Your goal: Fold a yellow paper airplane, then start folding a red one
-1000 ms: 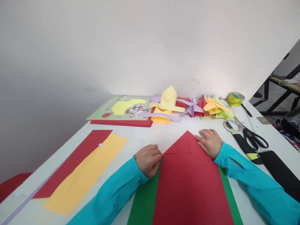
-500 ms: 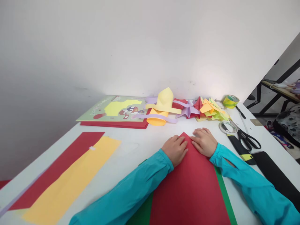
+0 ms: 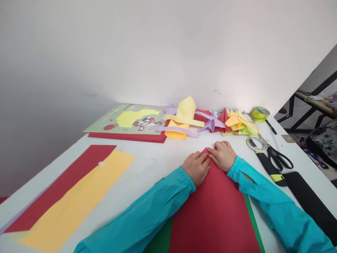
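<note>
A large sheet of red paper (image 3: 214, 214) lies in front of me, its far end folded to a point. On the left slope of that point, my left hand (image 3: 196, 168) presses the paper with bent fingers held together. My right hand (image 3: 222, 155) pinches at the tip from the right, its fingers close to those of the left. Green paper (image 3: 161, 234) shows from beneath the red sheet on both sides. My fingers cover part of the folded tip.
Red (image 3: 61, 182) and orange paper strips (image 3: 81, 200) lie left. Behind are a printed pad (image 3: 105, 121), a yellow paper hat shape (image 3: 186, 110) and folded paper stars (image 3: 238, 121). Scissors (image 3: 279, 158), a tape roll (image 3: 256, 144) and a black-yellow cutter (image 3: 271, 169) lie right.
My right hand has moved a little left and away from me, onto the tip of the red paper. The left hand stays almost in place.
</note>
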Tool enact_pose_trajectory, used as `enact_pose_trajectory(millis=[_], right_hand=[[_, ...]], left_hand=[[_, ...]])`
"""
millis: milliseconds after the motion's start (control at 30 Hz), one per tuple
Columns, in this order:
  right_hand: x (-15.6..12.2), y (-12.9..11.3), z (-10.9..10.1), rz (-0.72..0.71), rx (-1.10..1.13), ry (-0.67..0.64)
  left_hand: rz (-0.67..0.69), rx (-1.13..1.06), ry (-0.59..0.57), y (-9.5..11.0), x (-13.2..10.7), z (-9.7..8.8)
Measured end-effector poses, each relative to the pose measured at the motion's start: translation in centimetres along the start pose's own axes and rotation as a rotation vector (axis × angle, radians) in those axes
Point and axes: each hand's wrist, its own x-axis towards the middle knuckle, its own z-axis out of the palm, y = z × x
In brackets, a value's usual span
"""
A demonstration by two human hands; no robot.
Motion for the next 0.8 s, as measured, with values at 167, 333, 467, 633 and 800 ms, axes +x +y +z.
enact_pose_trajectory(millis=[167,333,467,633,800], right_hand=[[-0.8,0.4,0.2,0.010,-0.002,-0.009],[-2.0,0.8,0.7,-0.006,0.002,0.023],[-3.3,1.2,0.8,-0.008,-0.010,0.038],[-5.1,1.6,0.8,-0.018,-0.001,0.075],[-7.0,2.1,1.0,-0.028,-0.001,0.137]], left_hand=[[0.013,0.013,0.009,-0.1,-0.1,0.1],[0.010,0.027,0.015,-0.1,-0.2,0.2],[0.015,0.033,0.029,-0.2,-0.2,0.3],[0.025,0.020,0.033,-0.2,-0.2,0.3],[0.018,0.008,0.037,-0.2,-0.2,0.3]])
